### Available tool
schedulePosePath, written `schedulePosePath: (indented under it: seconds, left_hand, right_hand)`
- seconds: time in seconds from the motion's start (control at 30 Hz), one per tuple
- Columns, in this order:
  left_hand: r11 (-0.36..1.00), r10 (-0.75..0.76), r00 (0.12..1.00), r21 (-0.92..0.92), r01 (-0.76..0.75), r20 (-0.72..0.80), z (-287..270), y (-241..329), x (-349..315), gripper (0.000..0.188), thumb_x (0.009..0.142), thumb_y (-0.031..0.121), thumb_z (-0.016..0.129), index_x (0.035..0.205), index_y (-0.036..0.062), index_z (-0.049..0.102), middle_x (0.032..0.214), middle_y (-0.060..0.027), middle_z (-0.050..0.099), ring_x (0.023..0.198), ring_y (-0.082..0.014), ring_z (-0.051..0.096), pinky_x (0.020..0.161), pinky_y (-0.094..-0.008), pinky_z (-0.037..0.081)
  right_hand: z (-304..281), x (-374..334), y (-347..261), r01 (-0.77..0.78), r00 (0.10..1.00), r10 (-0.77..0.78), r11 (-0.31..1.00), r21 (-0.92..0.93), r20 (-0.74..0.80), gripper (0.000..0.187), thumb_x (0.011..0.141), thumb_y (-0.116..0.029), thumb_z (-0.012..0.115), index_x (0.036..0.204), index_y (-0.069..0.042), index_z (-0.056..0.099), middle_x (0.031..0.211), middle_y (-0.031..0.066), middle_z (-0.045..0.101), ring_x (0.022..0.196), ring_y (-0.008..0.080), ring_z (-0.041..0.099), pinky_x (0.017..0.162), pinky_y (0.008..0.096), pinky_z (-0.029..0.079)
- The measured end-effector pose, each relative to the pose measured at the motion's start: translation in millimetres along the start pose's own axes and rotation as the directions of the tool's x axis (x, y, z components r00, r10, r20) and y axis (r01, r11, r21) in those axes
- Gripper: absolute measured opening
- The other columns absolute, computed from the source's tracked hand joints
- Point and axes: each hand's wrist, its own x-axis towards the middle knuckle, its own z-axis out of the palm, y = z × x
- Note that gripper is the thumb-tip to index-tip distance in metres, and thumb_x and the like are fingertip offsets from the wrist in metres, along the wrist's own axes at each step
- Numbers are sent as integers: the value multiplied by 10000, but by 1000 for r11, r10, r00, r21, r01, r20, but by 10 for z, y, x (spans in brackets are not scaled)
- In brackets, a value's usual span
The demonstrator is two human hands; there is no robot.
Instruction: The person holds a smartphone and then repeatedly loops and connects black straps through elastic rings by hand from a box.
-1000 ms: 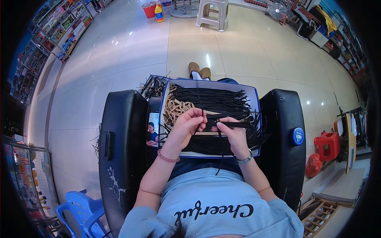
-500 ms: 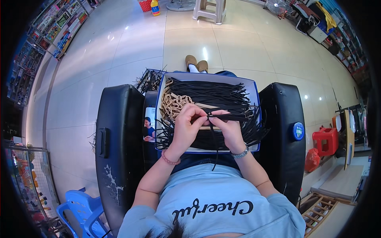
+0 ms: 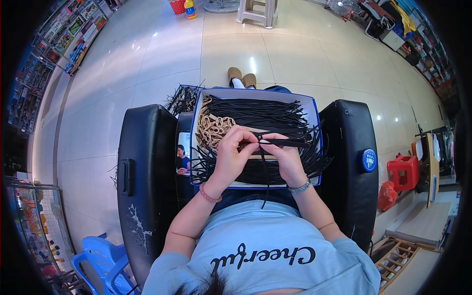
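Note:
A shallow white box with a blue rim [image 3: 309, 105] rests on my lap. Straight black cords [image 3: 255, 112] fill much of it, and a heap of tan looped bands [image 3: 211, 129] lies at its left side. Over the box's middle, my left hand [image 3: 237, 150] and my right hand [image 3: 284, 156] meet, fingertips pinched together on a black cord [image 3: 265, 169]. One end of this cord hangs down toward my shirt. More black strands stretch rightward from under my right fingers. Exactly how the cord is looped between the fingertips is too small to tell.
Black padded armrests [image 3: 142, 147] flank the box. Between box and left armrest a screen [image 3: 184, 153] shows a person. Further black cords [image 3: 182, 98] lie beyond the left armrest. A blue plastic chair [image 3: 101, 260] stands at lower left, a red stool [image 3: 404, 172] at right.
Both hands keep their pinch on the cord at nearly the same place, with only small finger shifts. The whole view has moved slightly.

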Motion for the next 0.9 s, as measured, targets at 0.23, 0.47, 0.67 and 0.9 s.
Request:
schedulePosePath:
  seconds: [0.23, 0.47, 0.67, 0.9]
  left_hand:
    - [993, 29, 1000, 112, -28, -4, -5, 102, 26, 123, 720, -65, 655, 792, -8, 573, 829, -42, 508, 699, -103, 531, 610, -212, 441]
    - [988, 65, 997, 137, -68, 30, -21, 5, 29, 133, 704, -66, 659, 778, -10, 565, 834, -52, 508, 704, -127, 537, 609, -223, 444]
    - [988, 27, 1000, 150, -29, 15, -7, 7, -19, 130, 710, -68, 648, 774, -14, 549, 833, -61, 507, 717, -135, 539, 600, -231, 443]
    - [967, 109, 994, 232, -108, 12, 94, 26, -21, 149, 688, -65, 615, 741, -11, 487, 821, -111, 506, 762, -280, 534, 624, -340, 441]
  right_hand:
    - [-29, -12, -13, 39, 999, -39, 999, -25, 31, 200, 806, 27, 596, 1004, 7, 626, 958, 49, 630, 915, 112, 571, 833, 231, 434]
    - [-72, -20, 42, -18, 1000, 18, 999, -26, -13, 228, 815, 25, 601, 1040, -4, 621, 982, 53, 631, 905, 100, 583, 824, 214, 450]
    - [-12, -55, 27, 8, 1000, -8, 998, -69, -7, 226, 809, 11, 617, 1035, 3, 625, 959, 52, 634, 873, 89, 581, 792, 210, 457]
    - [-20, -71, 51, 31, 997, -51, 943, -331, -52, 213, 808, -37, 646, 1015, 11, 630, 901, 54, 647, 792, 89, 595, 745, 225, 471]
